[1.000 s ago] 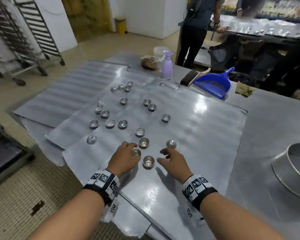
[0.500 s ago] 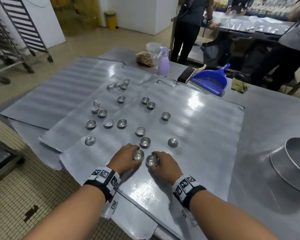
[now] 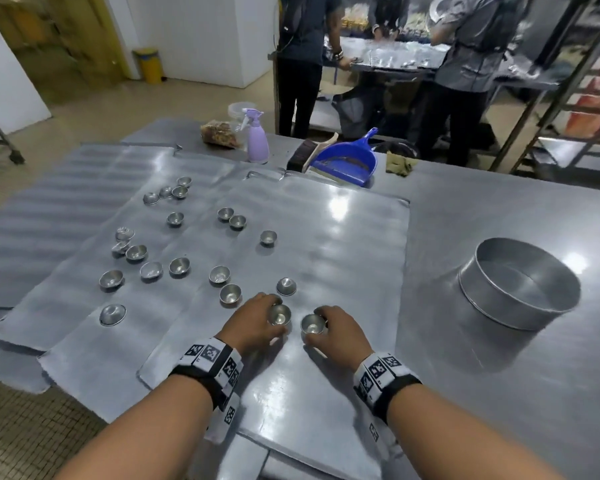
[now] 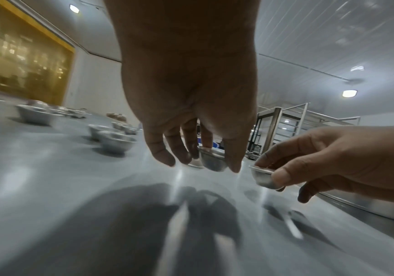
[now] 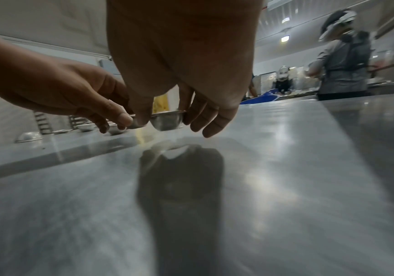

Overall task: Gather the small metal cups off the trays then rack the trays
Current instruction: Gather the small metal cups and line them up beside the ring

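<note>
Several small metal cups [image 3: 219, 274] are scattered over overlapping flat metal trays [image 3: 343, 244] on the steel table. My left hand [image 3: 257, 322] pinches one cup [image 3: 280, 314] between thumb and fingers, just above the nearest tray; the left wrist view shows that cup [image 4: 212, 160] lifted off the surface. My right hand [image 3: 336, 332] pinches a second cup [image 3: 312, 323] right beside it, seen also in the right wrist view as the cup [image 5: 167, 121] held at its rim. Another cup [image 3: 286, 286] lies upside down just beyond my hands.
A large round metal tin [image 3: 520, 282] stands on the table to the right. At the far edge are a purple spray bottle [image 3: 257, 140], a blue dustpan [image 3: 347, 164] and a brush. Other people work at a table behind. A wheeled rack stands far left.
My right hand came back from the far cup and took the near one. Both hands now hold a cup each and have lifted them slightly. The head view shifted right.
</note>
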